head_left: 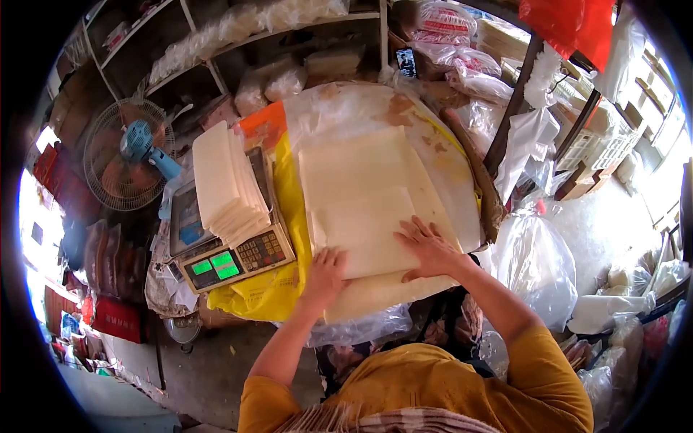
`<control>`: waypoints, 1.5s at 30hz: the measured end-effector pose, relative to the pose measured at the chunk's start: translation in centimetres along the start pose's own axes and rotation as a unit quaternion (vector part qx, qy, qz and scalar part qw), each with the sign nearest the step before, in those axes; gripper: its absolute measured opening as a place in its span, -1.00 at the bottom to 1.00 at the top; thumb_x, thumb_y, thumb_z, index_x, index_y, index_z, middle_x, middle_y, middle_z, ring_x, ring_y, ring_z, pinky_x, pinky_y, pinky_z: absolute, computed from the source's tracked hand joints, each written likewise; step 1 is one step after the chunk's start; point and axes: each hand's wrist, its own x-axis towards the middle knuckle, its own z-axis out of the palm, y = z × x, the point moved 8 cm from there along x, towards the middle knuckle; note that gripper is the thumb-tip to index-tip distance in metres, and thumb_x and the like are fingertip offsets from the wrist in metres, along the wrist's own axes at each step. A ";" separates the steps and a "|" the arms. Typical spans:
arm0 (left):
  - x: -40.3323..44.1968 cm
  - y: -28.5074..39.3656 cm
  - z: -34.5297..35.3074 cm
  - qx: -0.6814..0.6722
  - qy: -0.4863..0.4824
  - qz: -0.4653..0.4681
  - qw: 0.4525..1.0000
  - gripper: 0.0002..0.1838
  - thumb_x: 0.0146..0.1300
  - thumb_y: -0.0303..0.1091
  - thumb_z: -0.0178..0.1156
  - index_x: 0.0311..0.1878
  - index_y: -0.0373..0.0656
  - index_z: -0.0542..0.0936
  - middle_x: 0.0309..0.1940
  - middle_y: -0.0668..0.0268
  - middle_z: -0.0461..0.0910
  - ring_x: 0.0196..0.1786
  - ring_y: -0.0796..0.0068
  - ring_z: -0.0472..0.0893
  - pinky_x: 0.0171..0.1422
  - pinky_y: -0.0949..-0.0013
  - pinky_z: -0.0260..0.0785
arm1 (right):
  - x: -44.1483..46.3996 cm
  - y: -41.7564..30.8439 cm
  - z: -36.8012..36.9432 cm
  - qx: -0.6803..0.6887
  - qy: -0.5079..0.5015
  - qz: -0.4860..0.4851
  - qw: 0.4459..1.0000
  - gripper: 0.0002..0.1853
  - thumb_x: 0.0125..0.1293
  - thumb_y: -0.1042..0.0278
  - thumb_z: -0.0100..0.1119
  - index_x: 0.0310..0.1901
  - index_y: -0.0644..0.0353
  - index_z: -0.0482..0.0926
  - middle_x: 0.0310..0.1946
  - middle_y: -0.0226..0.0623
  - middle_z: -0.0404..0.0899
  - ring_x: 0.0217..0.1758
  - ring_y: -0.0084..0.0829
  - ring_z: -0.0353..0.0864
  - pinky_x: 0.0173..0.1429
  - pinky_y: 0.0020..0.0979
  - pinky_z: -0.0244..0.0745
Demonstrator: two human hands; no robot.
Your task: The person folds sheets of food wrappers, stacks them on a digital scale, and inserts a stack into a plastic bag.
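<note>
Cream-coloured, thin, flexible sheets [354, 169] lie flat in front of me, with a smaller folded piece [364, 231] on top near my body. My right hand [431, 250] rests palm down on the right side of the folded piece, its fingers spread. At the near left corner, my left hand [328, 274] lies on the sheet edge with its fingers stretched forward, holding nothing that I can see. To the left, a stack of folded cream sheets [225, 184] sits on a digital scale [242, 258] with green displays.
A yellow plastic bag [278, 285] lies under the scale and the sheets' left edge. A fan [130, 151] stands at the left. Shelves [267, 32] with bagged goods line the back. A phone [406, 63] stands behind the table, and a clear plastic bag [534, 252] hangs at the right.
</note>
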 end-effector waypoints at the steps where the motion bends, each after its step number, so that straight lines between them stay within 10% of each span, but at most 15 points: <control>1: -0.2 -1.2 -0.2 -0.026 0.005 -0.003 1.000 -0.42 -0.09 -0.20 0.37 0.06 -0.15 0.49 0.03 0.10 0.50 0.13 0.10 0.46 0.25 0.11 0.29 | -0.5 0.5 0.6 -0.009 -0.025 -0.023 0.999 -0.06 -0.04 -0.06 0.42 0.34 0.17 0.20 0.34 -0.08 0.21 0.48 -0.06 0.01 0.51 -0.18 -0.05; 3: -0.3 -1.7 -2.7 -0.084 0.050 0.023 0.995 -0.64 -0.06 -0.35 0.36 -0.15 -0.18 0.56 -0.36 0.25 0.64 -0.20 0.32 0.63 -0.03 0.30 0.46 | -1.7 1.8 1.0 0.050 -0.046 -0.059 0.996 -0.12 -0.01 -0.11 0.38 0.30 0.18 0.27 0.32 -0.11 0.24 0.45 -0.10 0.10 0.48 -0.21 0.02; 6: -1.9 -5.0 -1.6 -0.369 -0.002 -0.207 0.906 -0.63 0.01 -0.44 0.36 -0.09 -0.24 0.52 -0.38 0.29 0.65 -0.24 0.47 0.62 -0.14 0.43 0.46 | -3.0 3.5 1.0 0.254 -0.076 0.008 0.964 -0.22 0.04 -0.12 0.35 0.21 0.21 0.39 0.21 -0.10 0.37 0.35 -0.12 0.28 0.39 -0.28 0.17; 10: 1.0 -5.5 -2.3 -0.500 0.092 -0.316 0.801 -0.50 0.05 -0.47 0.35 0.06 -0.37 0.41 -0.24 0.22 0.65 -0.21 0.56 0.59 -0.18 0.51 0.44 | -3.6 6.7 0.9 0.378 0.026 0.278 0.883 -0.31 0.08 -0.14 0.34 0.10 0.24 0.47 -0.01 -0.08 0.54 0.11 -0.19 0.50 0.17 -0.36 0.37; 12: 2.4 -7.2 -0.3 -0.492 0.114 -0.347 0.790 -0.41 0.05 -0.48 0.35 0.13 -0.43 0.35 -0.16 0.16 0.62 -0.17 0.53 0.59 -0.16 0.49 0.44 | -1.2 8.0 2.4 0.452 0.072 0.261 0.850 -0.38 0.11 -0.24 0.25 -0.12 0.25 0.50 -0.28 -0.11 0.58 -0.15 -0.26 0.56 -0.08 -0.29 0.40; 16: 5.1 -4.9 -1.5 -0.019 0.213 -0.183 0.960 -0.30 0.03 -0.30 0.38 0.24 -0.28 0.34 0.14 -0.02 0.42 0.18 0.13 0.45 0.17 0.24 0.37 | 0.0 9.6 2.3 0.246 0.066 0.374 0.892 -0.46 0.19 -0.19 0.17 -0.28 0.25 0.43 -0.47 -0.12 0.54 -0.36 -0.13 0.55 -0.26 -0.19 0.39; 21: 6.3 -3.7 3.5 0.037 0.024 -0.149 0.988 -0.37 0.33 0.09 -0.04 0.35 -0.08 0.28 0.45 0.18 0.08 0.50 0.18 0.01 0.47 -0.22 -0.23 | 1.7 7.3 0.0 0.085 0.085 0.331 0.936 -0.41 0.27 -0.04 0.09 0.18 0.22 0.34 0.01 -0.02 0.50 0.03 -0.01 0.52 0.08 -0.13 0.42; 24: 6.3 -3.6 3.9 0.069 0.026 -0.155 0.985 -0.36 0.31 0.07 0.00 0.36 -0.08 0.26 0.45 0.17 0.07 0.50 0.19 0.01 0.45 -0.25 -0.22 | 3.7 3.9 -0.3 -0.078 0.141 0.132 0.978 -0.25 0.29 0.06 0.06 0.42 0.14 0.00 0.39 -0.05 0.08 0.41 0.00 0.14 0.40 0.00 0.11; 27: 6.4 -3.4 3.5 0.102 0.080 -0.117 0.985 -0.36 0.24 0.06 0.07 0.30 -0.08 0.32 0.36 0.13 0.21 0.46 0.22 0.11 0.38 -0.33 -0.10 | 3.4 5.0 4.9 -0.054 0.082 0.166 0.981 -0.28 0.29 0.15 0.11 0.41 0.13 0.05 0.47 -0.08 -0.13 0.52 -0.03 -0.14 0.48 0.08 -0.17; 33: 6.5 -1.7 0.6 0.084 -0.056 -0.174 0.979 -0.50 0.17 0.04 0.15 0.07 -0.09 0.51 -0.10 0.14 0.55 0.04 0.16 0.53 0.12 -0.13 0.32 | -0.1 6.5 -1.0 0.139 0.245 0.284 0.916 -0.26 0.19 0.25 0.27 0.38 0.14 0.16 0.07 -0.11 0.50 0.14 -0.16 0.50 0.18 -0.12 0.41; 35: 4.1 -0.6 2.0 -0.036 0.009 -0.154 0.987 -0.56 0.20 0.08 0.13 -0.15 -0.13 0.56 -0.30 0.14 0.61 -0.20 0.08 0.62 -0.14 0.01 0.45 | -2.2 6.8 3.2 0.395 0.097 0.395 0.824 -0.33 0.20 0.24 0.22 0.32 0.26 0.23 -0.29 -0.22 0.63 -0.24 -0.31 0.62 -0.16 -0.30 0.51; 37: 2.9 2.4 2.2 -0.152 -0.144 -0.178 0.961 -0.51 0.19 -0.06 0.23 0.05 -0.24 0.51 -0.14 0.10 0.63 -0.15 0.12 0.64 -0.12 0.19 0.49 | -2.0 4.8 6.0 0.497 0.057 0.347 0.793 -0.32 0.22 0.33 0.21 0.35 0.26 0.18 -0.38 -0.33 0.62 -0.33 -0.46 0.59 -0.24 -0.42 0.49; 41: -0.3 1.7 1.3 -0.687 0.075 -0.245 0.680 -0.20 0.11 -0.52 0.25 0.43 -0.14 0.14 0.12 0.27 0.48 0.05 0.54 0.50 0.11 0.45 0.37 | 2.3 -0.7 1.7 0.613 0.063 0.212 0.758 -0.31 0.28 0.48 0.12 0.41 0.21 0.06 -0.31 -0.39 0.59 -0.28 -0.61 0.56 -0.20 -0.54 0.48; 45: -0.6 -3.9 -14.0 -0.630 0.301 -0.195 0.688 -0.12 0.04 -0.60 0.20 0.46 -0.11 0.08 0.17 0.25 0.44 0.01 0.49 0.54 0.01 0.45 0.46 | 5.9 -7.8 -5.5 0.673 0.072 0.049 0.734 -0.32 0.32 0.59 0.02 0.43 0.15 0.02 -0.05 -0.19 0.54 -0.09 -0.48 0.60 -0.02 -0.48 0.48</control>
